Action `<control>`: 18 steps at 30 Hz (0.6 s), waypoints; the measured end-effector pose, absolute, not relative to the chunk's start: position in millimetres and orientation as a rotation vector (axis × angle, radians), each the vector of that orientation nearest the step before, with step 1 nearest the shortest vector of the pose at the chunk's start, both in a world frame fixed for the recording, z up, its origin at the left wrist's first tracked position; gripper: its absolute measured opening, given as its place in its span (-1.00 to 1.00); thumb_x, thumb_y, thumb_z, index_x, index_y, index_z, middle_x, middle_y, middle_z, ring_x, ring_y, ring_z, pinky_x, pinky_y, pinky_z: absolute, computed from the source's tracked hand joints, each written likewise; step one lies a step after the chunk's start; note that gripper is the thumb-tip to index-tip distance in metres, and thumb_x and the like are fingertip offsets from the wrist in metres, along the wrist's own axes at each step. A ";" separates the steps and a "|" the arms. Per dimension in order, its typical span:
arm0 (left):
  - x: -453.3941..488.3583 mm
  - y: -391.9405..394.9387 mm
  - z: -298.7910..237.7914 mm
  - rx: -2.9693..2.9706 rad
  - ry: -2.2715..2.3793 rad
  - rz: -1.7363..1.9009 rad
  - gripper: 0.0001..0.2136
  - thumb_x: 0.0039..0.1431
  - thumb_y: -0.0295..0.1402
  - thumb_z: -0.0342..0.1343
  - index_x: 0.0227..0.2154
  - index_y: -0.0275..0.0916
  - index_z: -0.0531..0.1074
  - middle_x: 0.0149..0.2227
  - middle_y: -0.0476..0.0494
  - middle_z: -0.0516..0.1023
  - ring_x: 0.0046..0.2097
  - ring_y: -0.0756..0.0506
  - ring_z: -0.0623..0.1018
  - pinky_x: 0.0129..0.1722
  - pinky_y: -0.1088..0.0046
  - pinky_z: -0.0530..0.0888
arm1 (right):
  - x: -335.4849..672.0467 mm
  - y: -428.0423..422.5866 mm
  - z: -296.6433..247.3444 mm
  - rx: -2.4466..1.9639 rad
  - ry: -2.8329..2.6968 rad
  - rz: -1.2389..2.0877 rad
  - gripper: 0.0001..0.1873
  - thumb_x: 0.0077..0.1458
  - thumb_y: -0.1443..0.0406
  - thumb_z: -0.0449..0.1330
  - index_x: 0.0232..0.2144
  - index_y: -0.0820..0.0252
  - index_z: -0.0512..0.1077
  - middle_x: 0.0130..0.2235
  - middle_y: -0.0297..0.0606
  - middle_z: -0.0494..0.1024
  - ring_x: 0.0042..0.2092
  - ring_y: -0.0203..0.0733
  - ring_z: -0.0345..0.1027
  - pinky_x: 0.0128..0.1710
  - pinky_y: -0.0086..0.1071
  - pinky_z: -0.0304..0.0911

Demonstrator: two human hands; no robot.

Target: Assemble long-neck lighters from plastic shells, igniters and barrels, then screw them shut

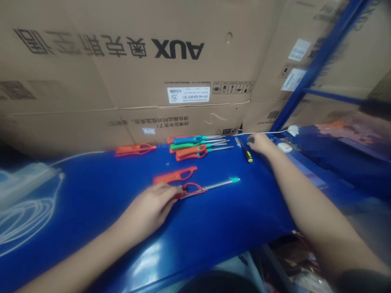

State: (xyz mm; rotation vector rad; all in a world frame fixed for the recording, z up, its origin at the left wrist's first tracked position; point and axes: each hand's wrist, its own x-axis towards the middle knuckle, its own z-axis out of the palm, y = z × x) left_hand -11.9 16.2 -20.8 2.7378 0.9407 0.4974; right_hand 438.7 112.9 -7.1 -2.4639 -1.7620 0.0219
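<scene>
My left hand (155, 203) is closed round the handle end of a red long-necked lighter (193, 193), its metal tube (218, 184) pointing right. A teal collar (235, 179) sits near the tube's tip. Just behind it lies a separate red handle shell (175, 176). At the back right my right hand (259, 143) is pinched at the table; a small dark greenish bit shows at its fingertips, too small to name. Left of that hand lies a screwdriver (248, 154) with a black and yellow handle. Several lighters in orange (191, 152), green (185, 145) and blue (183, 140) lie in a pile.
More orange-red handle shells (134, 149) lie by the cardboard wall (122, 89). A power strip (27, 183) and coiled white cable (27, 224) occupy the left. Right stand a white roll (284, 147) and a blue metal frame (317, 69). A blurred arm (372, 120) shows far right.
</scene>
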 end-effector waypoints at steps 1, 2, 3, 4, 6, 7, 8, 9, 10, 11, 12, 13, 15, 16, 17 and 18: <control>-12.1 16.6 -19.4 2.725 0.945 0.486 -0.77 0.41 -0.36 -0.07 -0.03 -0.12 0.46 -0.10 -0.15 0.60 -0.09 -0.16 0.60 -0.10 0.28 0.55 | 437.4 112.6 -6.6 -2.443 -1.772 0.051 -0.62 0.29 0.17 0.20 0.09 0.20 0.39 0.09 -0.12 0.46 0.02 -0.08 0.43 -0.02 -0.10 0.42; -12.3 16.7 -17.8 2.717 0.952 0.476 -0.78 0.40 -0.37 -0.06 -0.03 -0.11 0.46 -0.10 -0.14 0.60 -0.10 -0.15 0.60 -0.12 0.29 0.55 | 435.7 112.1 -6.2 -2.421 -1.778 0.076 -0.62 0.29 0.17 0.20 0.09 0.20 0.39 0.09 -0.12 0.46 0.02 -0.08 0.43 -0.02 -0.10 0.42; -12.4 16.7 -16.1 2.716 0.962 0.465 -0.78 0.39 -0.38 -0.05 -0.03 -0.11 0.46 -0.10 -0.13 0.61 -0.11 -0.15 0.60 -0.13 0.29 0.55 | 433.7 111.4 -5.5 -2.396 -1.780 0.096 -0.62 0.29 0.17 0.20 0.09 0.20 0.39 0.09 -0.12 0.46 0.02 -0.08 0.43 -0.02 -0.10 0.42; -12.3 16.4 -14.5 2.721 0.974 0.459 -0.78 0.37 -0.39 -0.04 -0.03 -0.10 0.46 -0.10 -0.13 0.61 -0.11 -0.16 0.60 -0.14 0.29 0.55 | 431.7 110.5 -4.3 -2.370 -1.779 0.110 -0.62 0.29 0.17 0.20 0.09 0.19 0.40 0.09 -0.12 0.46 0.02 -0.08 0.43 -0.01 -0.11 0.42; -12.0 15.0 -11.8 2.738 0.998 0.461 -0.77 0.32 -0.40 0.00 -0.03 -0.09 0.45 -0.08 -0.11 0.62 -0.10 -0.18 0.61 -0.14 0.26 0.55 | 427.2 108.1 0.7 -2.308 -1.770 0.115 -0.62 0.29 0.16 0.20 0.09 0.18 0.39 0.10 -0.13 0.45 0.02 -0.08 0.43 -0.01 -0.11 0.42; -11.8 14.1 -11.0 2.745 1.006 0.470 -0.76 0.30 -0.39 0.03 -0.02 -0.09 0.45 -0.06 -0.10 0.62 -0.08 -0.18 0.60 -0.12 0.25 0.54 | 424.6 106.6 4.6 -2.270 -1.763 0.108 -0.63 0.29 0.16 0.20 0.08 0.18 0.40 0.10 -0.13 0.46 0.03 -0.08 0.43 -0.01 -0.12 0.42; -11.5 13.3 -10.4 2.748 1.013 0.485 -0.75 0.28 -0.38 0.05 -0.01 -0.08 0.44 -0.04 -0.09 0.61 -0.06 -0.19 0.60 -0.10 0.23 0.54 | 421.6 104.8 9.5 -2.229 -1.756 0.097 -0.64 0.28 0.18 0.21 0.07 0.19 0.41 0.09 -0.12 0.46 0.02 -0.07 0.43 -0.01 -0.13 0.42; -11.2 12.5 -10.2 2.747 1.019 0.497 -0.74 0.27 -0.37 0.06 0.00 -0.08 0.43 -0.02 -0.08 0.61 -0.03 -0.20 0.59 -0.07 0.22 0.54 | 417.7 102.8 15.0 -2.185 -1.748 0.084 -0.66 0.28 0.21 0.21 0.05 0.21 0.43 0.07 -0.10 0.48 0.02 -0.07 0.43 -0.01 -0.14 0.41; -10.8 12.0 -10.2 2.744 1.025 0.507 -0.73 0.26 -0.36 0.07 0.01 -0.08 0.43 0.00 -0.08 0.60 -0.01 -0.20 0.58 -0.05 0.21 0.53 | 412.6 100.5 20.6 -2.134 -1.743 0.072 -0.69 0.27 0.27 0.21 0.03 0.27 0.46 0.04 -0.04 0.50 -0.01 -0.05 0.44 -0.02 -0.16 0.40; -10.4 11.7 -10.5 2.740 1.031 0.511 -0.72 0.26 -0.35 0.07 0.02 -0.08 0.43 0.01 -0.08 0.59 0.01 -0.20 0.58 -0.04 0.20 0.53 | 405.9 97.8 25.8 -2.078 -1.744 0.067 -0.71 0.25 0.35 0.19 0.01 0.33 0.48 0.00 0.01 0.52 -0.04 -0.04 0.46 -0.02 -0.17 0.40; -9.9 11.6 -10.8 2.734 1.038 0.513 -0.72 0.27 -0.35 0.06 0.03 -0.08 0.43 0.02 -0.08 0.59 0.02 -0.20 0.57 -0.03 0.20 0.53 | 397.4 94.7 30.1 -2.017 -1.753 0.070 -0.69 0.22 0.42 0.16 0.01 0.37 0.49 -0.03 0.03 0.54 -0.08 -0.05 0.47 -0.05 -0.19 0.40; -9.4 11.8 -11.2 2.727 1.043 0.512 -0.72 0.29 -0.34 0.05 0.03 -0.08 0.43 0.03 -0.08 0.59 0.02 -0.20 0.57 -0.03 0.20 0.53 | 387.2 91.2 33.0 -1.944 -1.783 0.091 -0.66 0.21 0.45 0.13 0.02 0.35 0.49 -0.04 0.01 0.54 -0.13 -0.09 0.48 -0.09 -0.22 0.41; -8.2 12.8 -12.0 2.712 1.042 0.503 -0.73 0.32 -0.33 0.02 0.04 -0.08 0.43 0.04 -0.08 0.58 0.04 -0.19 0.56 -0.01 0.21 0.53 | 362.1 82.8 33.9 -1.777 -1.886 0.158 -0.72 0.21 0.43 0.11 -0.08 0.27 0.54 -0.03 -0.08 0.54 -0.16 -0.16 0.48 -0.13 -0.29 0.42; -7.5 13.4 -12.5 2.707 1.039 0.499 -0.73 0.33 -0.32 0.01 0.05 -0.08 0.43 0.04 -0.09 0.58 0.04 -0.19 0.56 0.00 0.21 0.52 | 348.2 77.8 31.9 -1.695 -1.943 0.195 -0.75 0.21 0.44 0.10 -0.17 0.24 0.57 -0.04 -0.12 0.54 -0.15 -0.19 0.48 -0.13 -0.32 0.42; -6.9 14.1 -13.0 2.706 1.035 0.495 -0.72 0.33 -0.32 0.01 0.06 -0.08 0.43 0.06 -0.09 0.57 0.05 -0.19 0.55 0.02 0.21 0.52 | 334.2 72.4 28.8 -1.618 -2.003 0.235 -0.77 0.19 0.45 0.11 -0.24 0.22 0.57 -0.05 -0.15 0.55 -0.14 -0.21 0.48 -0.12 -0.34 0.41; -6.3 14.7 -13.5 2.709 1.031 0.493 -0.71 0.33 -0.31 0.02 0.06 -0.07 0.42 0.07 -0.09 0.56 0.06 -0.19 0.55 0.03 0.20 0.51 | 320.9 66.5 25.0 -1.550 -2.063 0.275 -0.79 0.16 0.46 0.13 -0.28 0.21 0.57 -0.09 -0.18 0.55 -0.13 -0.22 0.48 -0.11 -0.35 0.41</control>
